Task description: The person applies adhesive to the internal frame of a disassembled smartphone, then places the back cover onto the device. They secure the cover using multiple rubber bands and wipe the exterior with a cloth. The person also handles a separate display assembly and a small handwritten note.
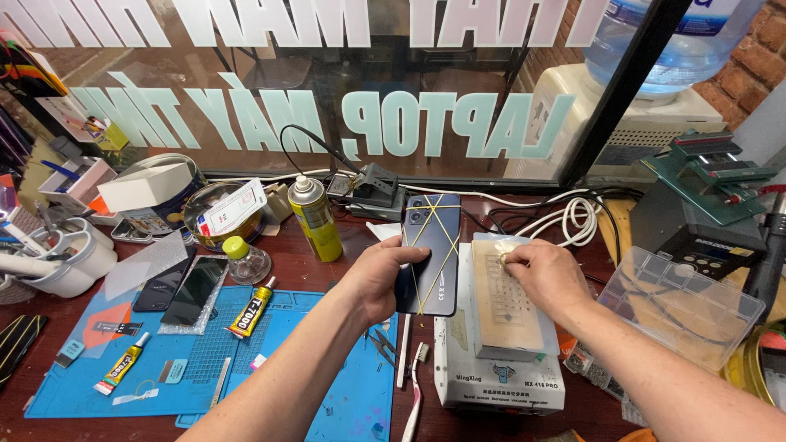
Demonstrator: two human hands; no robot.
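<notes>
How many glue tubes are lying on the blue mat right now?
2: one glue tube near the mat's top middle, beside the dark screens; another glue tube at its left. Clutter may hide more.

free: blue mat (pixel 205 360) centre; blocked: spray can (pixel 315 218), glue tubes (pixel 250 309), clear box (pixel 679 307) right

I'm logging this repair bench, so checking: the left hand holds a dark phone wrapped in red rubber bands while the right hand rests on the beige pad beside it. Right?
Not quite. The head view shows the rubber bands crossing the dark phone are yellow, not red. The rest stands: the left hand holds the phone, and the right hand rests on the beige pad beside it.
</notes>
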